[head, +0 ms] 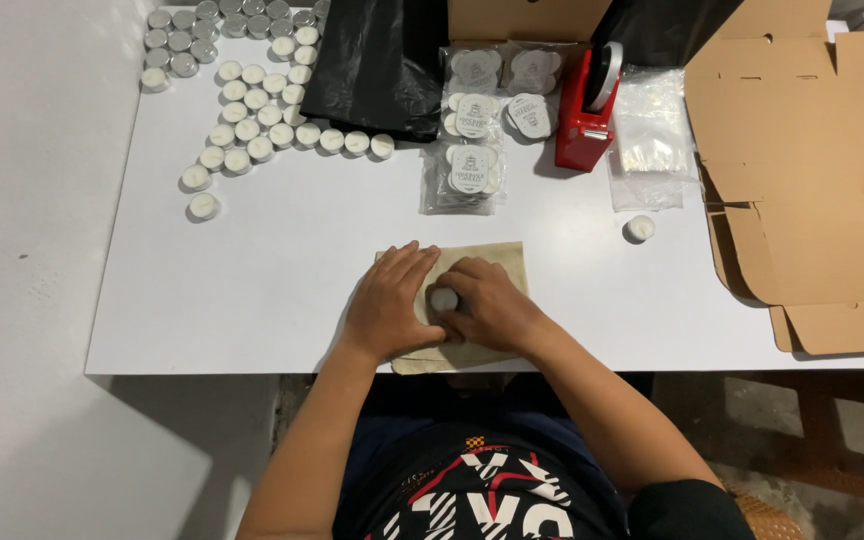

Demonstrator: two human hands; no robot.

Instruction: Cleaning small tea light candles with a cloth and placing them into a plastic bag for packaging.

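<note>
Beige cloth pouch (472,262) lies flat at the near edge of the white counter (282,270), right in front of us, so both our hands can work on it without reaching. Our left hand (389,303) presses down on the pouch, fingers spread and flat, likely to keep the fabric from sliding. Our right hand (487,303) has its fingers curled around a small white tealight (443,298), held on the cloth between the two hands. More tealights (252,115) sit grouped at the far left, packed bags (472,150) and a red tape dispenser (588,110) beyond, flat cardboard (812,180) to the right.
</note>
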